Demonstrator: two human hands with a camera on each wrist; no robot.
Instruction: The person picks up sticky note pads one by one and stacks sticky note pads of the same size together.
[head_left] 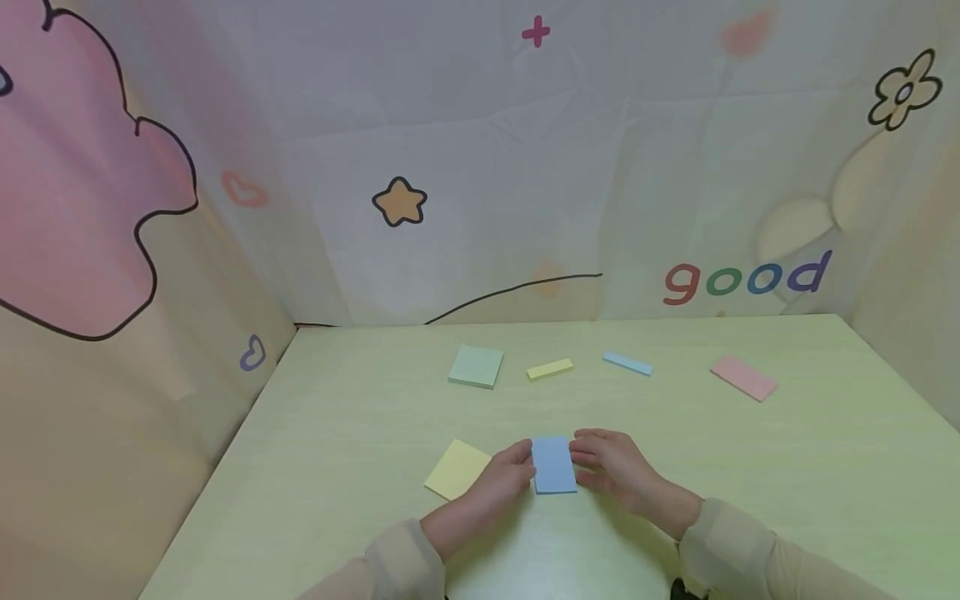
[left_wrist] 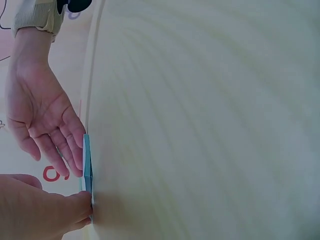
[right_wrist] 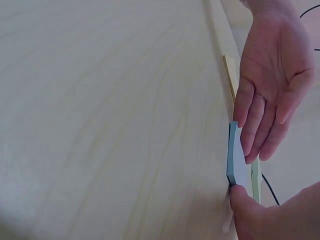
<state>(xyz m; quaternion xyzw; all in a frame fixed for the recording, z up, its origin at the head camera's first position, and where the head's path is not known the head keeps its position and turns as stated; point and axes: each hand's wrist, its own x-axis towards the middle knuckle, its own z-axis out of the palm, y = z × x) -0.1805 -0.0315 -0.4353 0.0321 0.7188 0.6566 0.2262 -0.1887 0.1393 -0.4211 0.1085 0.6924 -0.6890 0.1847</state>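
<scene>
A blue sticky-note pad (head_left: 554, 465) lies close over the table between both hands, its long sides toward them. My left hand (head_left: 504, 479) has its fingertips at the pad's left edge. Facing it from the other side, my right hand (head_left: 618, 471) has extended fingers right by the right edge. In the left wrist view, the right palm (left_wrist: 42, 100) shows with fingers nearly straight beside the thin pad (left_wrist: 87, 160). The right wrist view shows the left hand's fingers (right_wrist: 254, 115) straight along the pad's far end. Partly under the left forearm is a yellow square pad (head_left: 456, 471).
Farther back on the table (head_left: 337, 417) lie a green square pad (head_left: 476, 367), a narrow yellow pad (head_left: 550, 370), a narrow blue pad (head_left: 627, 363) and a pink pad (head_left: 743, 378). A printed cloth (head_left: 480, 167) hangs behind and along the sides.
</scene>
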